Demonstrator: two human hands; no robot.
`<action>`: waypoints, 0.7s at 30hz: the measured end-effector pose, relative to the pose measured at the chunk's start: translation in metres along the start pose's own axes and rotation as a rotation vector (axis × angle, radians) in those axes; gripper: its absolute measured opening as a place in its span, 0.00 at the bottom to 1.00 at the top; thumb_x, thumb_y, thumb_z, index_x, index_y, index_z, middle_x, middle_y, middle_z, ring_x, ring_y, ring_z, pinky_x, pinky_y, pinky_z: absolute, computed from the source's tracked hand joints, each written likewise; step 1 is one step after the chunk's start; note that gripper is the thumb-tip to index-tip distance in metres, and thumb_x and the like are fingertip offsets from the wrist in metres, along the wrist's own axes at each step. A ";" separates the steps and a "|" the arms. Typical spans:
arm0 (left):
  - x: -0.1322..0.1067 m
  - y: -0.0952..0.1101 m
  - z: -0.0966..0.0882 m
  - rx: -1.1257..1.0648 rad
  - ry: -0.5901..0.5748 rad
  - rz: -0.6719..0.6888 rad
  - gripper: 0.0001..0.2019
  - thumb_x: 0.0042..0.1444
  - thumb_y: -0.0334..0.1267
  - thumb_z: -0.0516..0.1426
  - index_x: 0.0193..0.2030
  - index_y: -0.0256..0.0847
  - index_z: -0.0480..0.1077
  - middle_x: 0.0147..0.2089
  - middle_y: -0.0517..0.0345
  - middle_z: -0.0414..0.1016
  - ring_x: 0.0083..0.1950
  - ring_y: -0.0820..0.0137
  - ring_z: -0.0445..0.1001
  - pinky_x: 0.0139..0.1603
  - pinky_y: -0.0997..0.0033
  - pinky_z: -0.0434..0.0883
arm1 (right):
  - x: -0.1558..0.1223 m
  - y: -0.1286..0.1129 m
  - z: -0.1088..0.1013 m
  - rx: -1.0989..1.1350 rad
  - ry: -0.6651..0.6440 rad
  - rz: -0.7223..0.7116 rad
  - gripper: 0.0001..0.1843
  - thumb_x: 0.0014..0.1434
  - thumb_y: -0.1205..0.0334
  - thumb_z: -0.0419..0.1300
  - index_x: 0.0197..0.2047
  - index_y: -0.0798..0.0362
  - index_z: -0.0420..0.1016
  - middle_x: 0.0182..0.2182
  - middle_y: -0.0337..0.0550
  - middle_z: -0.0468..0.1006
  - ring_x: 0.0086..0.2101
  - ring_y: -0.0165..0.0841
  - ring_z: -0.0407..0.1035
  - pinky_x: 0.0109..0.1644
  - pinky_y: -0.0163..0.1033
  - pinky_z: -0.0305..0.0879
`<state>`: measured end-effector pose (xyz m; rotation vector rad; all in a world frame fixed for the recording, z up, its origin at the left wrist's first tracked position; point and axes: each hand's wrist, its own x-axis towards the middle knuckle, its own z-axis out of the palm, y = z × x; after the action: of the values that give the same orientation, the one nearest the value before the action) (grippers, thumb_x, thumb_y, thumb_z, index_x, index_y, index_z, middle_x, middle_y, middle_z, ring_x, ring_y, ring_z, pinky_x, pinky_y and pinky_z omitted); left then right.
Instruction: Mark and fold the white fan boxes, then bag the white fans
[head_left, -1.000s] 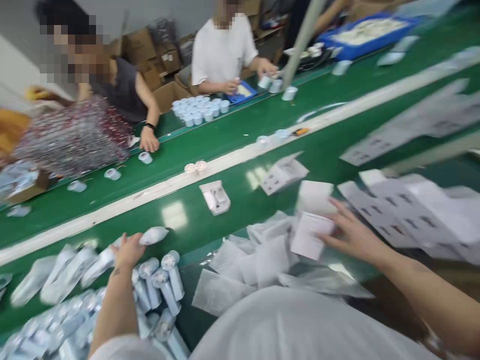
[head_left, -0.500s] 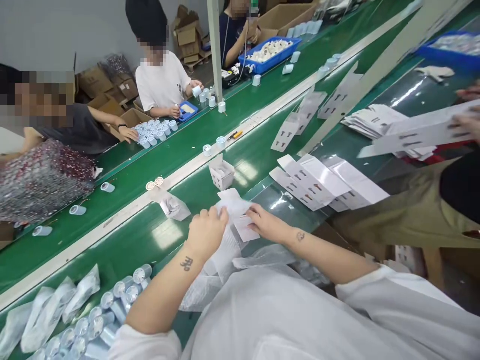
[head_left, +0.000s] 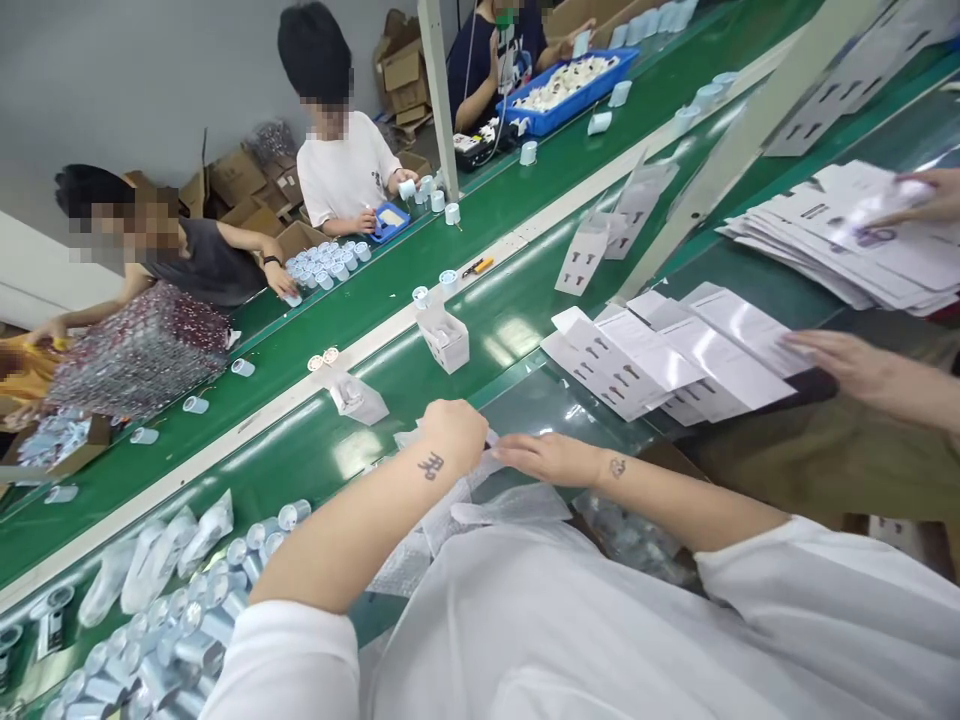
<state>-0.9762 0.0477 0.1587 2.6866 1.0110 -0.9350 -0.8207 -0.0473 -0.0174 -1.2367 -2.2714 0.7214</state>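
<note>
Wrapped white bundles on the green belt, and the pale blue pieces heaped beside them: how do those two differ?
The wrapped white bundles are sheathed in cloudy film, while the pale blue pieces are bare. The bundles are few and lie side by side; the pieces are many and crowded in a heap. Both lie on green, to the left of the person's left hand.

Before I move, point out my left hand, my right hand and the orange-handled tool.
Left hand (head_left: 454, 434): head view, back of the hand.
Right hand (head_left: 549, 459): head view, back of the hand.
Orange-handled tool (head_left: 484, 265): head view, on its orange handle.
</note>
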 end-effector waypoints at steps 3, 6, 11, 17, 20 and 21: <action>-0.005 0.013 0.006 0.086 -0.002 0.107 0.13 0.54 0.31 0.59 0.46 0.33 0.75 0.48 0.37 0.75 0.51 0.54 0.75 0.48 0.58 0.72 | 0.003 0.003 -0.006 0.154 0.143 0.048 0.39 0.56 0.51 0.64 0.67 0.48 0.54 0.61 0.56 0.62 0.58 0.48 0.63 0.60 0.55 0.62; -0.006 0.010 0.007 0.063 -0.002 0.263 0.19 0.53 0.33 0.61 0.53 0.32 0.70 0.54 0.38 0.72 0.53 0.55 0.74 0.51 0.60 0.71 | 0.023 -0.001 -0.003 0.380 0.138 0.096 0.69 0.38 0.48 0.75 0.71 0.55 0.34 0.65 0.64 0.54 0.62 0.52 0.55 0.64 0.56 0.55; -0.014 -0.012 0.034 -0.106 0.055 0.367 0.14 0.58 0.30 0.54 0.51 0.35 0.69 0.51 0.44 0.75 0.52 0.60 0.74 0.51 0.63 0.70 | 0.040 -0.009 0.006 0.531 0.089 0.085 0.51 0.42 0.60 0.72 0.65 0.55 0.51 0.57 0.56 0.64 0.57 0.46 0.63 0.61 0.50 0.59; -0.004 0.011 0.104 -0.050 0.126 0.250 0.14 0.56 0.36 0.58 0.49 0.38 0.71 0.48 0.42 0.77 0.54 0.52 0.71 0.59 0.39 0.57 | 0.033 -0.012 -0.008 0.490 -0.093 0.036 0.56 0.38 0.56 0.74 0.67 0.53 0.53 0.61 0.54 0.63 0.59 0.46 0.61 0.62 0.48 0.59; -0.010 0.018 0.116 -0.098 0.244 0.204 0.10 0.57 0.27 0.52 0.41 0.37 0.74 0.40 0.44 0.78 0.50 0.55 0.72 0.53 0.45 0.61 | 0.023 0.011 -0.055 0.301 0.012 0.242 0.51 0.47 0.47 0.69 0.69 0.52 0.53 0.65 0.54 0.59 0.63 0.49 0.54 0.66 0.50 0.53; -0.017 0.014 0.115 -0.115 0.278 0.193 0.10 0.57 0.26 0.52 0.39 0.37 0.74 0.38 0.45 0.78 0.48 0.56 0.72 0.51 0.48 0.62 | 0.019 0.024 -0.075 0.179 0.174 0.430 0.45 0.54 0.46 0.64 0.69 0.51 0.54 0.65 0.55 0.58 0.64 0.51 0.52 0.66 0.53 0.50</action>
<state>-1.0357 -0.0093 0.0754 2.8031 0.8005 -0.4638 -0.7696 -0.0025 0.0271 -1.6469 -1.7765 0.9042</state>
